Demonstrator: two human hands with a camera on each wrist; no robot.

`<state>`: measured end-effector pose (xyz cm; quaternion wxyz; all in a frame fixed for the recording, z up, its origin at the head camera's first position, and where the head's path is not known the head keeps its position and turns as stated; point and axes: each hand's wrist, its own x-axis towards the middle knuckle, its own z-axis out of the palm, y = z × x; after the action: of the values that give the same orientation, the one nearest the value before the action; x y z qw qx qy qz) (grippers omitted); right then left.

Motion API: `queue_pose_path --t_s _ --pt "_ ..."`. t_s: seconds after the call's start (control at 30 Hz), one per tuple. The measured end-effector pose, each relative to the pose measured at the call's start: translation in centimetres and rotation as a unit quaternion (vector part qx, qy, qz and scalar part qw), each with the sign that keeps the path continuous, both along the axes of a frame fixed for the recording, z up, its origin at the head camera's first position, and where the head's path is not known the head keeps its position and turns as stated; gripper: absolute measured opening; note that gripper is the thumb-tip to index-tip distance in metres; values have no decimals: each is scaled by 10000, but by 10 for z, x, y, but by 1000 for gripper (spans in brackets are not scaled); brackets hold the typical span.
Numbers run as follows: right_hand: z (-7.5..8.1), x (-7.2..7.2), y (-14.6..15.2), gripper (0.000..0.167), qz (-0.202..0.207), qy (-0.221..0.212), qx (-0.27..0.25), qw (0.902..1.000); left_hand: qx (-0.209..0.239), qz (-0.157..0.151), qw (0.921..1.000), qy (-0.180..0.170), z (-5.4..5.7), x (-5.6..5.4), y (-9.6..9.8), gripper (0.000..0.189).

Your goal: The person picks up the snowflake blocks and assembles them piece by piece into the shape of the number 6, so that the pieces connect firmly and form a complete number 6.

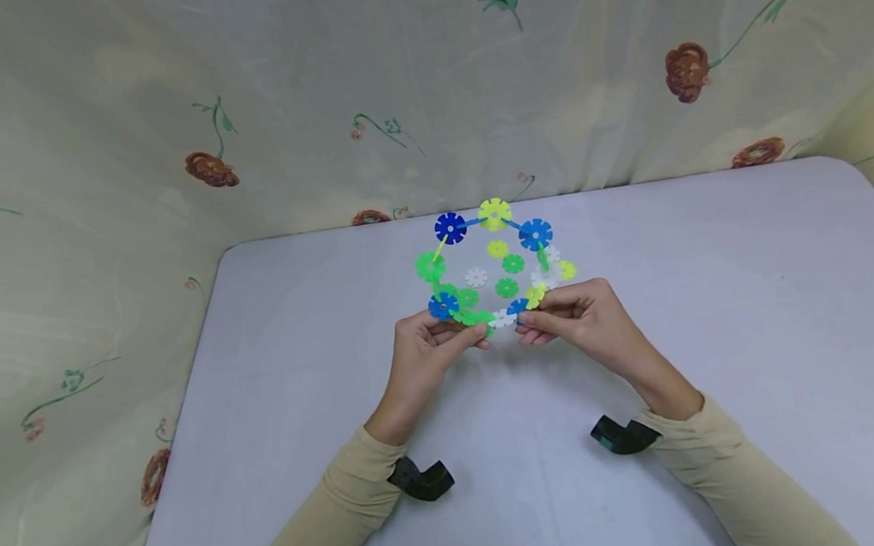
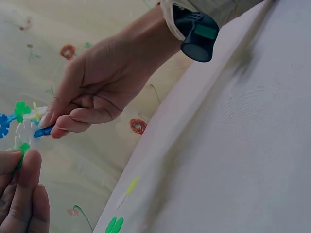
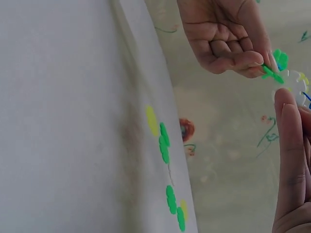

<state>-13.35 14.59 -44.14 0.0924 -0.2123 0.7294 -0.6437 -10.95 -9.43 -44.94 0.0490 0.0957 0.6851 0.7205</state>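
A ring of notched plastic snowflake discs (image 1: 450,229), linked edge to edge in blue, yellow, green and white, is held up between both hands over the table. My left hand (image 1: 428,349) pinches a green disc (image 1: 481,320) at the ring's near side between thumb and fingers. Beside it, my right hand (image 1: 586,318) pinches a blue disc (image 1: 517,306). A white disc (image 2: 25,130) sits between the two pinched ones. The right wrist view shows the left thumb and finger on the green disc (image 3: 273,74), while the right fingers partly hide the ring.
Loose discs lie on the table beyond the hands, among them a yellow disc (image 1: 497,249), a white disc (image 1: 476,277) and several green ones (image 1: 506,288). The white-covered table (image 1: 302,398) meets a flowered curtain (image 1: 284,107) at the back and left.
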Motion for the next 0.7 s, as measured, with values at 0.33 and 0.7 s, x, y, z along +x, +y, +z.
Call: queue_pose_path --t_s 0.33,0.7 --pt "0 -4 8 36 -468 -639 142 9968 -43 100 9999 122 2 -1 -1 21" --pt "-1 -6 8 45 -1122 -617 -808 9885 -122 110 9999 -12 -3 1 4 19"
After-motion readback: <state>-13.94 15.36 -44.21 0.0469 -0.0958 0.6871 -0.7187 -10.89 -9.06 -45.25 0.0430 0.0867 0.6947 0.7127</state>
